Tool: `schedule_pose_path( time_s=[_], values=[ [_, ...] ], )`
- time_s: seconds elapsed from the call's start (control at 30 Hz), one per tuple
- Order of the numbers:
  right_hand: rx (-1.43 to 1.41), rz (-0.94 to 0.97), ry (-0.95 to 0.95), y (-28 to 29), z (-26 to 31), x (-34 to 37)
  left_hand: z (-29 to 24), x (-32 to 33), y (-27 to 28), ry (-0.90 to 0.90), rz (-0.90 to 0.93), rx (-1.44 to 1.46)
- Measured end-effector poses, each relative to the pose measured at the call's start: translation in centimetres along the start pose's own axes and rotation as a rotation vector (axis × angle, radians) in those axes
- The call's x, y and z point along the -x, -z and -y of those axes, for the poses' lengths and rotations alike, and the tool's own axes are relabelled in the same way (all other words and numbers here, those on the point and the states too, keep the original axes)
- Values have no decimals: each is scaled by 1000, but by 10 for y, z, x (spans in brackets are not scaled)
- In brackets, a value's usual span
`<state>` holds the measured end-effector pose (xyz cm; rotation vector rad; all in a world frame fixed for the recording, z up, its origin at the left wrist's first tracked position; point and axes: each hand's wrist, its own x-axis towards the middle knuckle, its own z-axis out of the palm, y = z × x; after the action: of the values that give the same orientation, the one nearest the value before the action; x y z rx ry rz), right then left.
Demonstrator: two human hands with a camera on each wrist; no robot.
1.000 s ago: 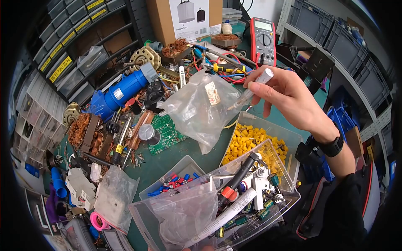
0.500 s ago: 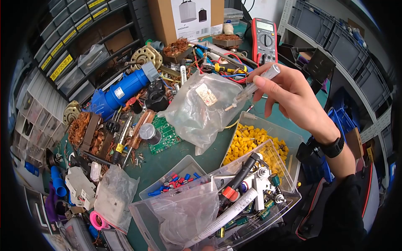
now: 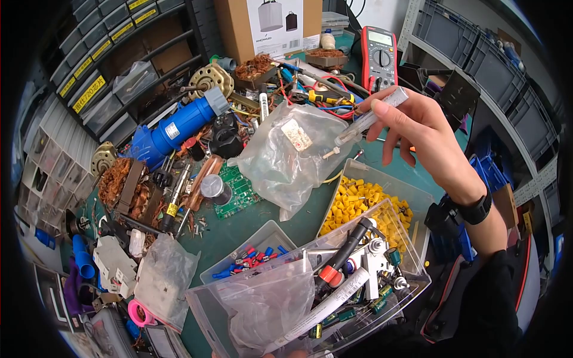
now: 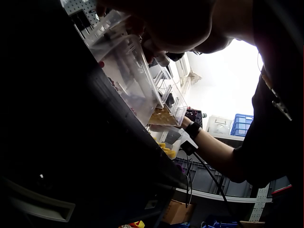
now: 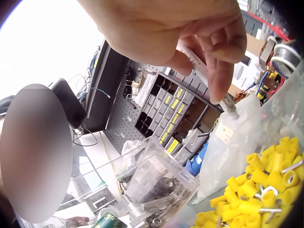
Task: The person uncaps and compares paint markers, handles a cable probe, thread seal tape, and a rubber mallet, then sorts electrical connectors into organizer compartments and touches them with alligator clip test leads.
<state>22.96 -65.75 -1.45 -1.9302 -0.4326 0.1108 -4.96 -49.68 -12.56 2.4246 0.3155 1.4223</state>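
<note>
Clear tube [image 3: 356, 129] is in the right hand [image 3: 427, 134], the nearer of the two. Thumb and fingers are together, clamped on the tube toward its upper end. Clock positions refer to the head view, with 12 at its top.

Long axis: tilted, running from about 2 o'clock at the upper end to about 8 o'clock at the lower. The lower end projects from the fingertips toward the clear plastic bag [image 3: 268, 158], which also lies at about 8 o'clock from the grip. The end overlaps the bag's right side; contact cannot be confirmed. A small pale piece [image 3: 330, 153] shows just beyond that end; whether it is joined to the tube cannot be determined.

Surroundings: yellow sleeves [image 3: 358, 200] lie at about 6 o'clock from the grip, the red multimeter [image 3: 382, 56] at about 12.

Left hand [image 3: 296, 354]: well apart from the tube, at about 7 o'clock, partly visible at the lower edge by the clear box [image 3: 206, 316]. The state of its grip cannot be told.
</note>
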Motion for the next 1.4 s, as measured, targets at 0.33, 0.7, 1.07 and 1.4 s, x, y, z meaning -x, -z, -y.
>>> schedule_pose_path(
  time_s=[0.33, 0.7, 1.07, 1.4],
  values=[
    [-54, 43, -129, 12, -9, -3, 0, 5, 6, 30, 52, 9],
    [-316, 123, -298, 22, -35, -10, -1, -3, 8, -1, 92, -16],
    [-441, 134, -448, 22, -51, -15, -2, -2, 10, 23, 116, -21],
    [-477, 126, -453, 25, -59, -21, 20, -9, -15, -303, -123, 74]
  ],
)
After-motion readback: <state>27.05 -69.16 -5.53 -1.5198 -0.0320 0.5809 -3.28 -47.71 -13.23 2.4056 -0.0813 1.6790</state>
